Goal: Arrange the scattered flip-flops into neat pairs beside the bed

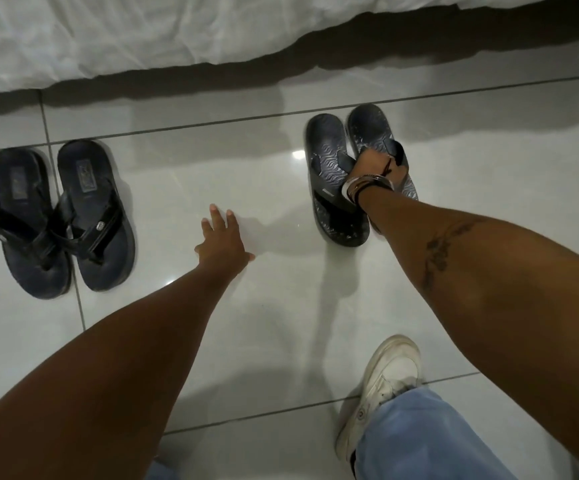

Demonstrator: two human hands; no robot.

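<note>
Two pairs of dark flip-flops lie on the pale tiled floor beside the bed. The left pair (pixel 59 216) sits side by side, heels toward the bed. In the right pair, one flip-flop (pixel 329 161) lies flat and the other flip-flop (pixel 374 129) rests close against it. My right hand (pixel 374 166), bracelets on the wrist, is closed on the strap of that second flip-flop. My left hand (pixel 222 237) hovers over bare floor between the pairs, fingers spread and holding nothing.
The bed's white sheet (pixel 125 36) hangs along the top, with dark shadow under its edge. My white sneaker (pixel 385 379) and light blue trouser leg (pixel 419 438) stand at the lower right. Grey grout lines cross the glossy tiles.
</note>
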